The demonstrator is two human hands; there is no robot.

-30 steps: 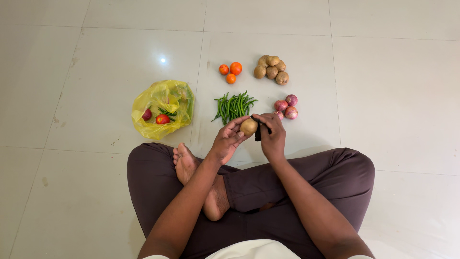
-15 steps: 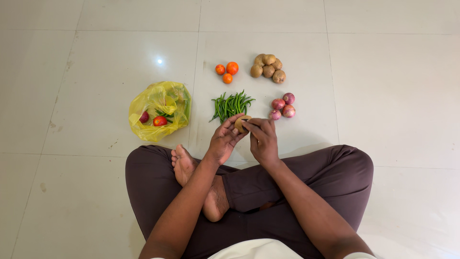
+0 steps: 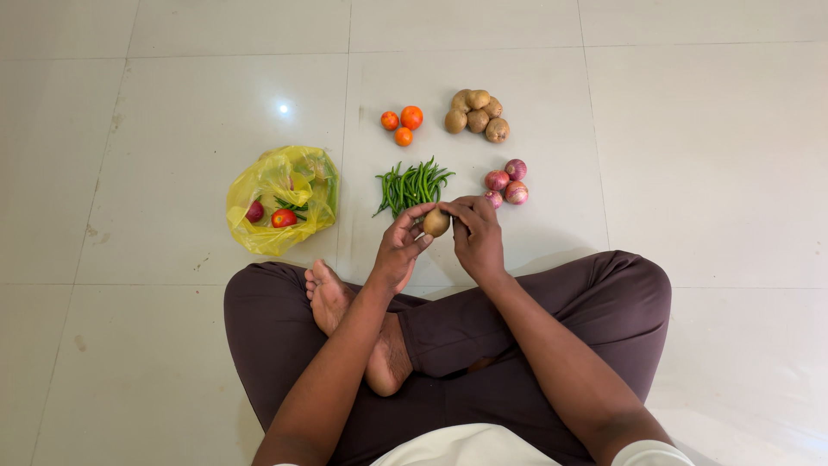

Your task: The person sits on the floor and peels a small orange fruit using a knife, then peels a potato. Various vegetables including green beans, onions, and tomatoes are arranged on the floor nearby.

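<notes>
My left hand grips a small brown potato by its fingertips, held above the floor in front of my crossed legs. My right hand is curled against the potato's right side, with its fingers over the top. No tool shows in the right hand now. Just beyond the hands lies a bunch of green beans.
On the tiled floor are a pile of potatoes, three small orange fruits and a few red onions. A yellow plastic bag at the left holds red tomatoes and green pods. My bare foot rests on my lap.
A black tool seen in my right hand a second ago is now out of sight. The right hand has closed in over the potato, and both hands have shifted slightly left.
</notes>
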